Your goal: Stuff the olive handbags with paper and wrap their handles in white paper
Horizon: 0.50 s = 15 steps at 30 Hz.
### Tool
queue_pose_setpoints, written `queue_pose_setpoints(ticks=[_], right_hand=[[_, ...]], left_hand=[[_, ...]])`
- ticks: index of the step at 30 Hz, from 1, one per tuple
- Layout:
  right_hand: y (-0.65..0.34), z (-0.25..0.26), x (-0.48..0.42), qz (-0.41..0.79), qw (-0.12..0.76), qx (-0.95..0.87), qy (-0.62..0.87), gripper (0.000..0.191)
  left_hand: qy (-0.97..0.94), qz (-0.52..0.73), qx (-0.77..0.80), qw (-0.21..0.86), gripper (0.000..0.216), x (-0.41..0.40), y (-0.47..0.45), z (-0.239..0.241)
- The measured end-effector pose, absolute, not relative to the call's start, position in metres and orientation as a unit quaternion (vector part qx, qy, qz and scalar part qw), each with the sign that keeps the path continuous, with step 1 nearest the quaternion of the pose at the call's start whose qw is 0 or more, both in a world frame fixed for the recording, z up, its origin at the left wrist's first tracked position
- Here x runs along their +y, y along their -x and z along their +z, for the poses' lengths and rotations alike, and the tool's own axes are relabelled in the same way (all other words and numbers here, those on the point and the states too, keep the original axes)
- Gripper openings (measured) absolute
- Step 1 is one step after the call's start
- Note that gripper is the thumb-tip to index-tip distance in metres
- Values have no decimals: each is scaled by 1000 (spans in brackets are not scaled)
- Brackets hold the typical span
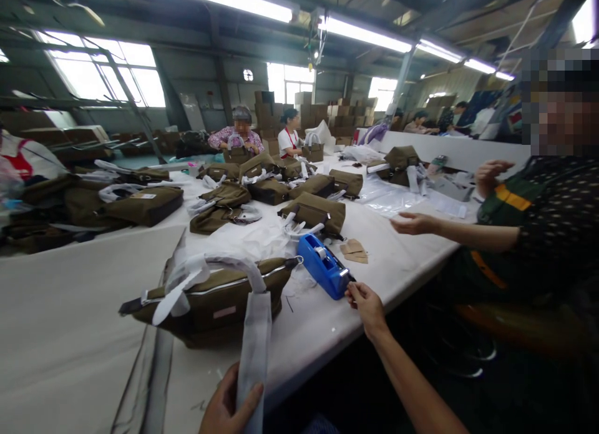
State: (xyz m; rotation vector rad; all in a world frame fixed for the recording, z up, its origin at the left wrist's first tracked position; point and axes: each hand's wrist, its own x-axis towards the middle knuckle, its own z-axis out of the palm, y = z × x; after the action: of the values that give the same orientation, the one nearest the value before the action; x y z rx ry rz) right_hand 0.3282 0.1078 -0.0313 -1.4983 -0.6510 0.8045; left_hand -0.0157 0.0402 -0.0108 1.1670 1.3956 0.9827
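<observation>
My left hand sits at the bottom edge, thumb and fingers closed on a white wrapped strap that runs up to an olive-brown bag lying on the white table. My right hand reaches forward with fingers pinched at the front end of a blue tape dispenser, right beside the bag. What the fingers pinch is too small to see.
A co-worker sits at the right, with one hand open over the table and the other raised. Several more olive bags and clear plastic sheets cover the table. Other people work at the far end. Brown paper tags lie near the dispenser.
</observation>
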Motion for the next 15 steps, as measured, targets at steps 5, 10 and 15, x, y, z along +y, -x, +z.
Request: queue_pose_setpoints(ticks=[5, 10, 15], right_hand=[[-315, -38, 103, 323, 635, -266, 650, 59], [-269, -15, 60, 376, 608, -357, 601, 45], [-207, 14, 28, 515, 522, -460, 500, 40]], left_hand=[[-492, 408, 581, 504, 59, 42, 17, -11], [-475, 418, 571, 523, 58, 41, 15, -10], [-477, 415, 558, 538, 53, 36, 14, 2]])
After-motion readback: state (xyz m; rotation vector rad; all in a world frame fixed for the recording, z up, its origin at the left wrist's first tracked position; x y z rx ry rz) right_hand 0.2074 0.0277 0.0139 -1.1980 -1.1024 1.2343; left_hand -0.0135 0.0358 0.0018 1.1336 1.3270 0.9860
